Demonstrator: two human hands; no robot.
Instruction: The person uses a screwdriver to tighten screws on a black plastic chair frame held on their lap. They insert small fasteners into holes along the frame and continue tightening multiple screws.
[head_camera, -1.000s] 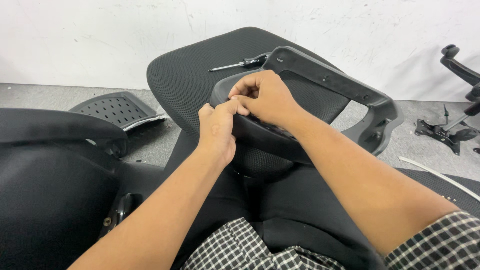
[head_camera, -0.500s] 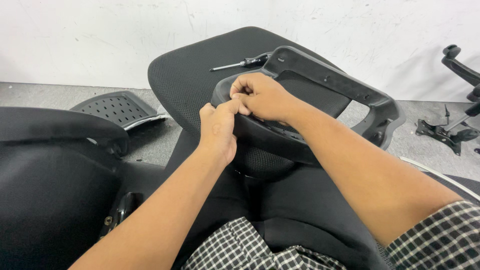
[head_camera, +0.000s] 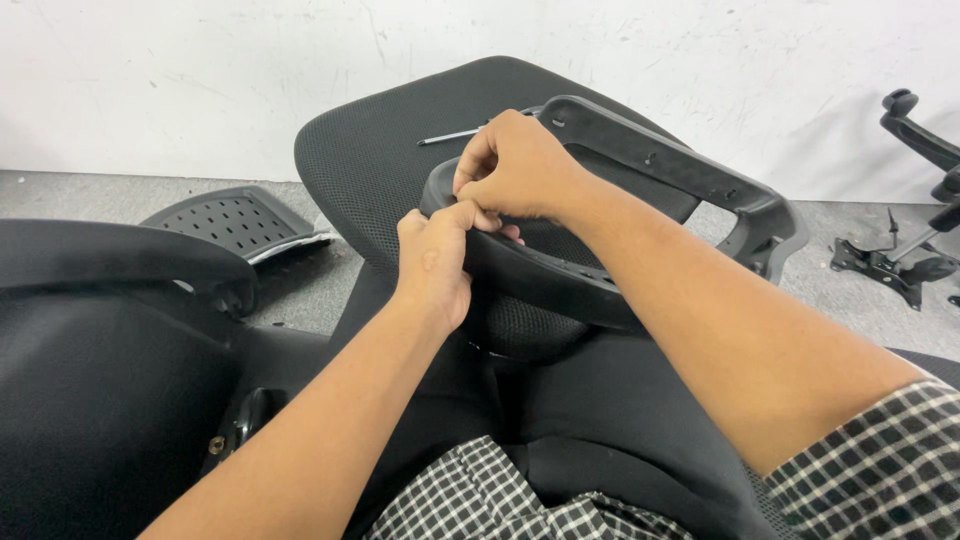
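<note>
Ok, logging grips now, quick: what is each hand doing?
Left hand: closed, pinching the black plastic frame.
Right hand: closed on the same frame's rim.

**Grey concrete floor and the chair parts on it**

The floor (head_camera: 110, 195) carries a perforated black plastic panel (head_camera: 232, 217), left of the fingers. Well to their right lies a black chair mechanism (head_camera: 885, 265). A black mesh seat cushion (head_camera: 375, 160) rests behind the fingers.

Short black-and-white checked sleeve on right arm; forearms and both hands (head_camera: 470, 225) bare; matching checked fabric at lap.
</note>
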